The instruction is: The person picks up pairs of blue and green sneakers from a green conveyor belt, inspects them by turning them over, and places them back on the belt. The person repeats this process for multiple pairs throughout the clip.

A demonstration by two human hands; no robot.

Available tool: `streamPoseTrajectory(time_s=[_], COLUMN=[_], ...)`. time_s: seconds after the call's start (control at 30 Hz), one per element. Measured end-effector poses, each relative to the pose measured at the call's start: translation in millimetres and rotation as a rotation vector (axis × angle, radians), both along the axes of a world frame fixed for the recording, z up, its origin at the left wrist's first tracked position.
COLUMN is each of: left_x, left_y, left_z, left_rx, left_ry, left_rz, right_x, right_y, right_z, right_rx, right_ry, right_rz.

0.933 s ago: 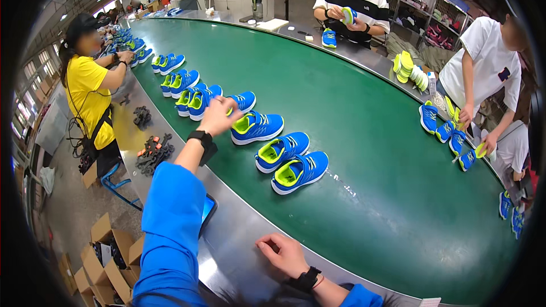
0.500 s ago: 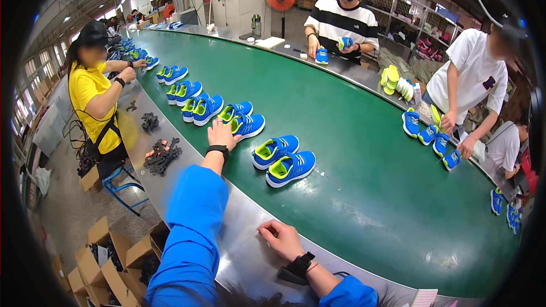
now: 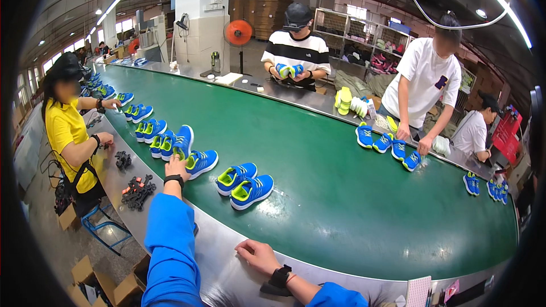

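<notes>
A blue sneaker (image 3: 183,141) with a lime lining is tipped up on its heel end, gripped from behind by my left hand (image 3: 177,167). Its mate (image 3: 201,163) stands flat on the green conveyor belt (image 3: 318,193) just to the right. My right hand (image 3: 259,254) rests on the metal ledge (image 3: 219,253) at the near side, its fingers curled together with no object visible in them. Nearest to it on the belt is another pair, a front sneaker (image 3: 252,192) and one (image 3: 236,177) behind it.
More blue pairs line the belt's left side toward a person in yellow (image 3: 77,128). Black parts (image 3: 138,192) lie heaped on the ledge. Across the belt, one person in stripes (image 3: 297,57) holds shoes; another in white (image 3: 424,79) handles several sneakers. Open cartons (image 3: 96,284) stand below.
The camera view has shifted, so the scene sits further left. My left hand has taken hold of one sneaker of the pair and tilted it up. My right hand stays on the ledge.
</notes>
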State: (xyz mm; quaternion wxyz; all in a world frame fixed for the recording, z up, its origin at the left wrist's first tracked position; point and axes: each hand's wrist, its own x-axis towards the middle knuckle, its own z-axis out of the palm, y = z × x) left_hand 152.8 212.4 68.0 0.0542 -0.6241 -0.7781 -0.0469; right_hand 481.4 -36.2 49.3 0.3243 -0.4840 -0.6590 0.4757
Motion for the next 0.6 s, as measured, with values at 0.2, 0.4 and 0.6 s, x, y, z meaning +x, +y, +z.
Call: streamPoseTrajectory(time_s=[0.2,0.4,0.6], left_x=[-11.3,12.5,17.9], left_y=[-18.5,-9.7,10.9], left_z=[15.2,26.8,30.0], left_rx=[-0.053,-0.111,0.056], left_ry=[-0.037,-0.073,-0.049], left_rz=[0.021,0.023,-0.095], right_x=[-4.5,5.9,14.6], right_y=[1.0,-1.1,-4.1], right_z=[-3.3,-1.3,-6.3], right_rx=[0.097,-0.042,-0.105], right_ry=[0.001,0.036,0.105], right_rz=[-0.028,-0.032,0.016])
